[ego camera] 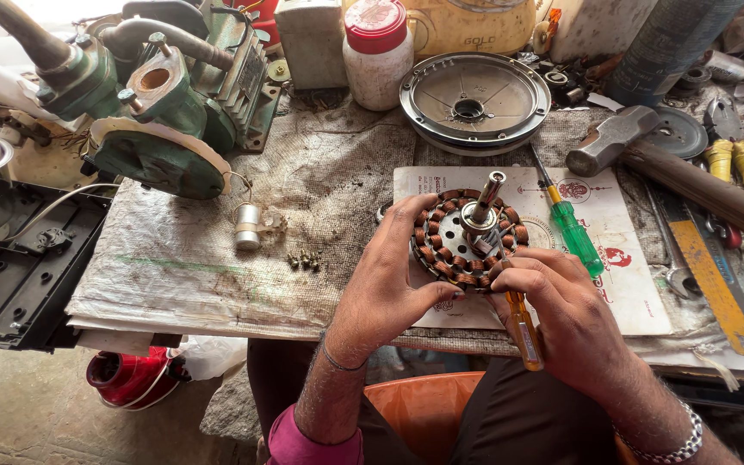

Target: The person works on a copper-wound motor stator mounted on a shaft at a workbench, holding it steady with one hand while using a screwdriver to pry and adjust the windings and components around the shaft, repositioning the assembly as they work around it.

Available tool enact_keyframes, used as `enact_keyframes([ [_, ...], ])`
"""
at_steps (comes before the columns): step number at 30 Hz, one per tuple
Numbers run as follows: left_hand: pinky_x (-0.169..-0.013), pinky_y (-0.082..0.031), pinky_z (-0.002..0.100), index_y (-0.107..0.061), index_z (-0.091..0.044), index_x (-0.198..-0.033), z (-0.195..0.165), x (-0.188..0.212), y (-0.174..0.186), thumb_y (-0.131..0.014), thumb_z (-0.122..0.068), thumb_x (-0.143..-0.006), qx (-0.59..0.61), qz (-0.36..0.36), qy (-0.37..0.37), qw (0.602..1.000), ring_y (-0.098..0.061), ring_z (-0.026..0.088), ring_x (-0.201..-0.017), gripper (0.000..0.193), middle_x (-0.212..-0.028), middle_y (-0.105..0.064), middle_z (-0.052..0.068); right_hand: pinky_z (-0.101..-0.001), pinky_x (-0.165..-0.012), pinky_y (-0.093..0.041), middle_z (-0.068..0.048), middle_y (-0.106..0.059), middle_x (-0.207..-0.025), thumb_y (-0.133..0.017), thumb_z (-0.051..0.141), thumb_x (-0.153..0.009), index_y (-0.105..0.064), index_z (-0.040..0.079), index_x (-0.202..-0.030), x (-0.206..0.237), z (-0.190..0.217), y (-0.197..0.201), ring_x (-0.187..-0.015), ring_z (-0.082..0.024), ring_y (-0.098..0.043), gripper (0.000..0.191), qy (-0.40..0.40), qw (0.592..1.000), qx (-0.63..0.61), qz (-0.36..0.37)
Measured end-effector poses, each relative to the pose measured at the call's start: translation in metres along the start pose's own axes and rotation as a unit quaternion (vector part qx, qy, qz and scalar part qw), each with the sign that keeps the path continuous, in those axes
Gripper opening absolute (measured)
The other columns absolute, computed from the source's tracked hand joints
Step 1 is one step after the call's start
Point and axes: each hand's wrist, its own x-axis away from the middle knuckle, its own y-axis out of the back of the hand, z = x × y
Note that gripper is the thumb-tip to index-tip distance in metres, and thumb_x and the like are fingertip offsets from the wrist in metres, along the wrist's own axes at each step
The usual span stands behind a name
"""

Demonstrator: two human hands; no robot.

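Note:
A round fan stator (454, 234) with copper windings and an upright steel shaft lies on a white printed card (630, 293) at the bench's front. My left hand (389, 280) grips the stator's left rim, fingers curled over the windings. My right hand (561, 310) holds an orange-handled screwdriver (523, 331), its tip down among the windings on the near right side of the stator.
A green-handled screwdriver (572, 228) lies right of the stator. A hammer (647, 155), pliers (738, 164) and flat tools fill the right. A round metal cover (475, 99) and a white jar (378, 56) stand behind. A green pump (165, 112), a small capacitor (247, 226) and several screws (305, 258) sit left.

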Motion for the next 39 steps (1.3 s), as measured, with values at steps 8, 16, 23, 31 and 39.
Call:
enact_keyframes([
  [8, -0.113, -0.049, 0.041, -0.040, -0.006, -0.151, -0.0001, 0.0007, -0.0005, -0.093, -0.014, -0.064, 0.007, 0.000, 0.015, 1.000, -0.058, 0.032, -0.133, 0.102, -0.144, -0.053, 0.016, -0.0454, -0.099, -0.049, -0.009, -0.070, -0.114, -0.079, 0.011, -0.082, -0.060, 0.011, -0.110, 0.0001, 0.0021, 0.0006, -0.117, -0.031, -0.066, 0.034, -0.003, 1.000, 0.009, -0.005],
  [16, -0.113, -0.047, 0.041, -0.040, -0.006, -0.151, 0.0010, 0.0001, -0.0002, -0.093, -0.013, -0.064, 0.003, -0.003, 0.003, 1.000, -0.056, 0.033, -0.135, 0.102, -0.145, -0.052, 0.017, -0.0457, -0.099, -0.048, -0.008, -0.071, -0.114, -0.080, 0.011, -0.079, -0.059, 0.011, -0.109, -0.0004, 0.0007, 0.0001, -0.117, -0.030, -0.066, 0.036, 0.005, 1.000, 0.019, -0.002],
  [23, -0.114, -0.047, 0.041, -0.040, -0.005, -0.151, 0.0018, 0.0001, -0.0002, -0.093, -0.013, -0.065, 0.008, -0.003, -0.001, 1.000, -0.057, 0.033, -0.135, 0.102, -0.145, -0.052, 0.017, -0.0465, -0.099, -0.047, -0.008, -0.070, -0.116, -0.079, 0.010, -0.078, -0.060, 0.011, -0.110, -0.0003, 0.0000, 0.0006, -0.119, -0.030, -0.066, 0.037, 0.002, 1.000, 0.022, 0.005],
  [31, -0.114, -0.046, 0.041, -0.040, -0.005, -0.150, -0.0007, 0.0004, 0.0003, -0.092, -0.012, -0.066, 0.000, 0.000, 0.011, 1.000, -0.056, 0.033, -0.136, 0.099, -0.145, -0.053, 0.017, -0.0467, -0.101, -0.048, -0.009, -0.070, -0.117, -0.078, 0.009, -0.078, -0.060, 0.011, -0.109, 0.0011, -0.0008, -0.0001, -0.120, -0.032, -0.065, 0.036, -0.003, 1.000, 0.013, 0.001],
  [39, -0.112, -0.048, 0.041, -0.041, -0.006, -0.149, -0.0014, -0.0006, 0.0001, -0.092, -0.012, -0.065, 0.008, 0.000, 0.012, 1.000, -0.058, 0.033, -0.133, 0.099, -0.144, -0.054, 0.017, -0.0456, -0.099, -0.052, -0.009, -0.071, -0.111, -0.081, 0.007, -0.077, -0.060, 0.010, -0.107, 0.0006, 0.0010, -0.0009, -0.117, -0.032, -0.067, 0.037, 0.001, 1.000, 0.008, -0.015],
])
